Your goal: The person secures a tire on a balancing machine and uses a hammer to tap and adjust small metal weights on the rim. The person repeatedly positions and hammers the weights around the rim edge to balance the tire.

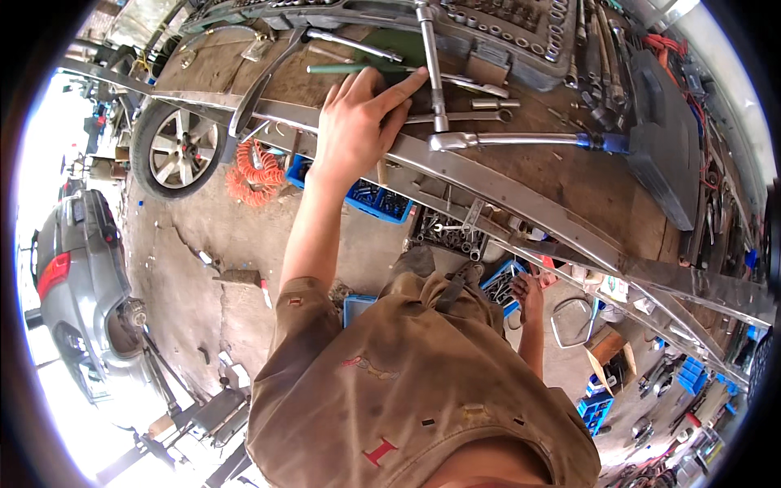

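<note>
My left hand (358, 122) is over the front part of the workbench, its index finger stretched to the right and the other fingers bent. A slim green rod-like tool (325, 69) passes beneath its fingers; no grip on it shows. Just right of the fingertip stands a long chrome bar (431, 65), its near end by the head of a blue-handled ratchet or torque wrench (521, 140). A combination wrench (472, 117) and a socket (495, 103) lie close by. Lower, beside the bench frame, my right hand (529, 297) hangs with loosely bent fingers and nothing visible in it.
Open socket cases (521, 41) fill the bench's back, and a dark closed case (663, 146) lies at right. The metal bench edge (504, 195) runs across. Blue bins (378, 202) sit below. A wheel (181, 150) and a grey car (81, 276) are at left.
</note>
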`<move>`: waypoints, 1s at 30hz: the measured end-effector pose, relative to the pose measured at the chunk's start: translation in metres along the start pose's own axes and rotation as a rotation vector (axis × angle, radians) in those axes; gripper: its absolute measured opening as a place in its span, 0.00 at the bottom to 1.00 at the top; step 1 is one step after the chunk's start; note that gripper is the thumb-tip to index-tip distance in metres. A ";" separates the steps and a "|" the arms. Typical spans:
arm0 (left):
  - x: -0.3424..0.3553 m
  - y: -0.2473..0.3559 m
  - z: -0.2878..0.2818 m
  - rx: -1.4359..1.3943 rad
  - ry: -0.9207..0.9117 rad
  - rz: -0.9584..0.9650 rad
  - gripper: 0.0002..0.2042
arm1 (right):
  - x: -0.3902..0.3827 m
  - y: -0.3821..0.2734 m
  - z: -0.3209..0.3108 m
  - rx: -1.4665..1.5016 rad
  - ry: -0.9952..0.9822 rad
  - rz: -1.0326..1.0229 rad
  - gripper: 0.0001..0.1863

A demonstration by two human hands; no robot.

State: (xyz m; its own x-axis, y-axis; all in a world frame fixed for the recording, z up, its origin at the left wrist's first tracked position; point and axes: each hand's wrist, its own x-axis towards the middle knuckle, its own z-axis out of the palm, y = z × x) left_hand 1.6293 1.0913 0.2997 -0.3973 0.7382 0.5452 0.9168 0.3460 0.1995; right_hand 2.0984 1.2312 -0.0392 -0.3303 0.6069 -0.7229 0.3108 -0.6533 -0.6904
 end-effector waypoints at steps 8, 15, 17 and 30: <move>0.022 -0.033 -0.003 -0.047 -0.037 0.252 0.23 | -0.007 0.015 0.056 -0.105 0.020 0.019 0.19; 0.041 -0.062 0.010 -0.262 -0.097 0.602 0.23 | -0.002 0.038 0.109 -0.156 -0.131 -0.073 0.20; 0.037 -0.072 -0.001 -0.291 -0.044 0.576 0.21 | -0.010 0.042 0.125 -0.206 -0.125 -0.055 0.21; -0.195 -0.133 -0.255 -0.752 1.315 -0.176 0.20 | 0.057 0.051 0.189 -0.411 -0.191 0.094 0.23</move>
State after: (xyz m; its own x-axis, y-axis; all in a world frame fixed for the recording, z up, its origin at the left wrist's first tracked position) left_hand 1.5956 0.7535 0.3746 -0.5542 -0.4428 0.7048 0.8324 -0.2931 0.4704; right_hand 1.9271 1.1477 -0.1105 -0.4304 0.4340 -0.7914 0.6622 -0.4440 -0.6036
